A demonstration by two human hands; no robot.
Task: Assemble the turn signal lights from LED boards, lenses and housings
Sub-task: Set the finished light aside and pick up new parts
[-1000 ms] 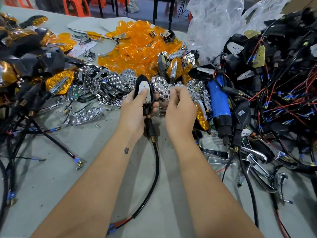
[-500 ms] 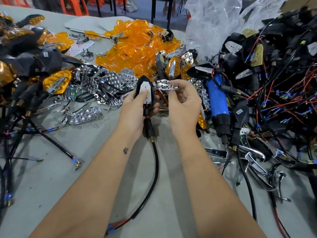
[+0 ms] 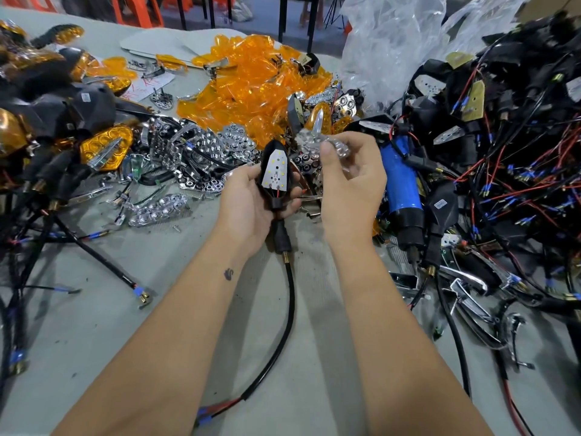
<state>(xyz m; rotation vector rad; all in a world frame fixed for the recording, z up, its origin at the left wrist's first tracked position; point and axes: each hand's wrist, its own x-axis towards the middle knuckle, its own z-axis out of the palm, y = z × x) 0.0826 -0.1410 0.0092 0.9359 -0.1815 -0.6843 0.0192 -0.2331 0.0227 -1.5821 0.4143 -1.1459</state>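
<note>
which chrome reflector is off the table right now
The chrome reflector pinched in the right hand; every other one lies on the table.

— What do we see changing?
— Our right hand, which a second ago reached into the chrome pile, now lifts clear, pinching a chrome reflector above it.
— And our left hand?
— It tilts the black housing back, so the white LED board faces us more fully.
</note>
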